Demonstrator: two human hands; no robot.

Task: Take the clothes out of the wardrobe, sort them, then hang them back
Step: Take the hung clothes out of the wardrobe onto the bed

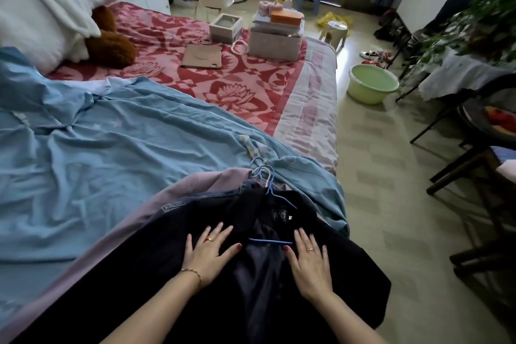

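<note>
A black jacket (pixel 145 268) lies on top of a pile of clothes at the near corner of the bed, still on a blue hanger (pixel 269 241). Under it show a denim garment (pixel 195 200) and a lilac garment (pixel 178 190), with several hanger hooks (pixel 262 172) bunched at the top of the pile. My left hand (pixel 208 255) lies flat on the jacket's left front, fingers spread. My right hand (pixel 308 261) lies flat on the right front, beside the hanger bar. Neither hand grips anything. No wardrobe is in view.
A rumpled blue sheet (pixel 111 142) covers the bed's near half, over a red patterned blanket (pixel 223 84). Plush toys (pixel 69 17), a tablet case (pixel 201 56) and boxes (pixel 275 39) sit at the far end. A green basin (pixel 372 86), stools and chairs stand on the floor at right.
</note>
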